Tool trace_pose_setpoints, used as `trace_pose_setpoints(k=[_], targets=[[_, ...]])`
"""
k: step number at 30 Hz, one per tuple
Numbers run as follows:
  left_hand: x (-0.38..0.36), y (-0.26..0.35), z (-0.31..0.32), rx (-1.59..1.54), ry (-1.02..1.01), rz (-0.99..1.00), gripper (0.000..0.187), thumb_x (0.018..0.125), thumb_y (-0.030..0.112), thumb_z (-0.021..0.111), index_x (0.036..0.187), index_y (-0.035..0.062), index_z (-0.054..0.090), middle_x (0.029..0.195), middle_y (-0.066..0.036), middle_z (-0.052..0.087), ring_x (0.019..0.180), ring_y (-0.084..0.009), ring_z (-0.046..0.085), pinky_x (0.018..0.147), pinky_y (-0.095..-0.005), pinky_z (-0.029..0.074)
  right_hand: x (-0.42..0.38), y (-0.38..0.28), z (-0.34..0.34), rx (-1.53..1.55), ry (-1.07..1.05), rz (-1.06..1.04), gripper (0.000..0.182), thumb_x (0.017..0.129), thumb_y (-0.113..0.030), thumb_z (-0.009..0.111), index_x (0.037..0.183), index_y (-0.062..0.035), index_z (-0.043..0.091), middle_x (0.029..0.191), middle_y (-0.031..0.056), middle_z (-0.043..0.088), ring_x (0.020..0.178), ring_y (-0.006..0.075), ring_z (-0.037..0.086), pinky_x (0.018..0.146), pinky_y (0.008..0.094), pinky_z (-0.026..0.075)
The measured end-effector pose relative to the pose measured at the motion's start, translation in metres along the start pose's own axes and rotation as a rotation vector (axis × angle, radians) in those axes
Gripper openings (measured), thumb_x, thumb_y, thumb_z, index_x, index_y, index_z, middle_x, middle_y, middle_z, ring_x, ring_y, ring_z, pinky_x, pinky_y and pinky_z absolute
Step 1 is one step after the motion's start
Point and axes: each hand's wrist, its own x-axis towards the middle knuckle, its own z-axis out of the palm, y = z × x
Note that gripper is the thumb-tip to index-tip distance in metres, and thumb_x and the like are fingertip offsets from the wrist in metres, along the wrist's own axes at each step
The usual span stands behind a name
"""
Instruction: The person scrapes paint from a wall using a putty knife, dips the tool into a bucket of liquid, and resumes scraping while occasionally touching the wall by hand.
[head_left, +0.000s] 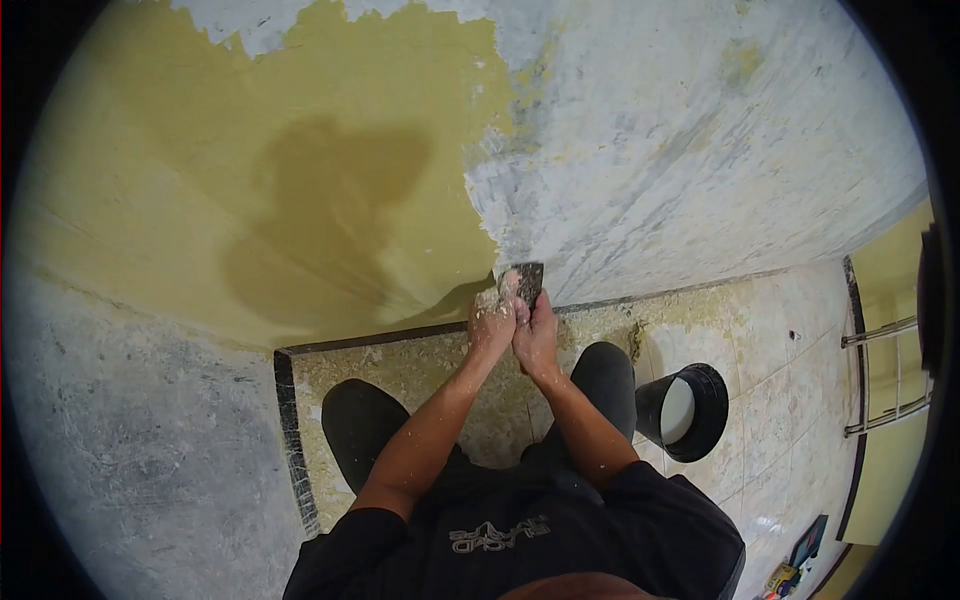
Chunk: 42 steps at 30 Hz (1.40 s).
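My left hand (490, 318), speckled with pale paint flakes, and my right hand (537, 338) are closed together around a scraper. The dark, flake-covered blade of the scraper (531, 279) sticks up between them, close against the wall; its handle is hidden by my fingers. Yellow paint (400, 150) covers the wall to the left, with a ragged edge just above my hands. On the right lies bare greyish-white wall (680, 160), streaked with scrape marks.
A black bucket (708, 445) holding whitish liquid stands right of my knee. Paint flakes litter the tiled floor (430, 375) along the wall base. A grey wall (150, 440) closes off the left. Metal rails (885, 335) and small items (785, 578) are far right.
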Motion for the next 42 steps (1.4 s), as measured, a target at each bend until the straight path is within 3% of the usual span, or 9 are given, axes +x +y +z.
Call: trace_pose_setpoints(k=[3,8,11,12,17,20,23,30,42], targets=[[0.0,-0.011,0.003,-0.212,-0.035,-0.119,0.049,0.097,0.04,0.049,0.072,-0.0006,0.061,0.054,-0.006,0.055,0.051,-0.0167,0.051,0.053,-0.0374,0.04,-0.007,0.002,0.001,-0.066,-0.037,0.056,0.027,0.096,-0.022,0.053,0.11,0.0013,0.052,0.086,0.018,0.066,0.075,0.0216,0.063,0.069,0.0354,0.049],[0.012,0.019,-0.011,-0.101,0.044,0.177,0.048,0.096,0.04,0.051,0.073,-0.0011,0.06,0.057,-0.009,0.055,0.053,-0.018,0.051,0.055,-0.0367,0.041,0.021,-0.034,0.005,-0.063,0.022,-0.049,0.031,0.096,-0.027,0.052,0.109,0.0011,0.052,0.086,0.0181,0.066,0.076,0.0224,0.063,0.069,0.0354,0.049],[0.009,0.027,-0.014,-0.045,0.098,0.219,0.047,0.095,0.04,0.052,0.076,-0.0016,0.061,0.061,-0.011,0.056,0.057,-0.0193,0.053,0.056,-0.0375,0.042,0.025,-0.024,0.008,0.039,0.003,-0.129,0.032,0.097,-0.028,0.052,0.111,0.0003,0.052,0.086,0.0165,0.066,0.077,0.0212,0.062,0.07,0.0351,0.049],[0.009,0.026,-0.016,-0.032,0.004,0.058,0.046,0.095,0.041,0.053,0.081,-0.0023,0.062,0.066,-0.011,0.059,0.061,-0.0193,0.054,0.058,-0.038,0.043,0.02,-0.021,0.008,0.117,-0.02,-0.057,0.034,0.097,-0.029,0.051,0.112,0.0015,0.052,0.09,0.0157,0.066,0.081,0.0181,0.061,0.073,0.0337,0.048],[-0.001,-0.015,0.014,-0.153,0.125,0.021,0.043,0.095,0.038,0.056,0.087,-0.0036,0.063,0.075,-0.009,0.062,0.068,-0.017,0.055,0.064,-0.0356,0.045,0.0,0.006,0.001,0.21,-0.054,0.018,0.03,0.099,-0.025,0.05,0.114,0.0015,0.051,0.1,0.0105,0.064,0.09,0.0136,0.056,0.08,0.0301,0.046],[-0.007,-0.024,0.026,-0.616,0.222,0.038,0.044,0.095,0.038,0.055,0.095,-0.0051,0.062,0.084,-0.009,0.063,0.079,-0.0167,0.056,0.072,-0.0358,0.046,-0.002,0.005,0.002,0.313,-0.099,0.075,0.029,0.099,-0.023,0.05,0.116,0.0007,0.05,0.104,0.0076,0.062,0.093,0.0129,0.054,0.083,0.0288,0.045],[-0.014,0.006,0.009,-0.344,0.147,0.131,0.046,0.097,0.039,0.05,0.09,-0.0045,0.063,0.078,-0.016,0.064,0.072,-0.0281,0.06,0.066,-0.0411,0.045,0.0,-0.018,0.0,0.345,-0.083,0.056,0.029,0.099,-0.022,0.049,0.118,0.0009,0.049,0.107,0.0072,0.06,0.095,0.0135,0.054,0.084,0.0286,0.044],[-0.006,0.04,-0.003,-0.261,0.127,0.208,0.046,0.096,0.039,0.051,0.087,-0.0045,0.063,0.075,-0.017,0.064,0.068,-0.0293,0.059,0.065,-0.0415,0.045,0.015,-0.062,-0.002,0.302,-0.033,-0.044,0.026,0.1,-0.017,0.047,0.118,0.0009,0.048,0.107,0.008,0.06,0.095,0.0134,0.054,0.084,0.0288,0.044],[-0.004,0.038,-0.007,-0.143,0.1,0.174,0.047,0.096,0.04,0.048,0.089,-0.0034,0.064,0.079,-0.019,0.066,0.073,-0.0338,0.063,0.067,-0.0424,0.047,0.017,-0.051,0.002,0.29,-0.024,0.134,0.026,0.098,-0.012,0.047,0.12,0.0023,0.049,0.109,0.0092,0.06,0.097,0.0156,0.055,0.088,0.0299,0.043]])
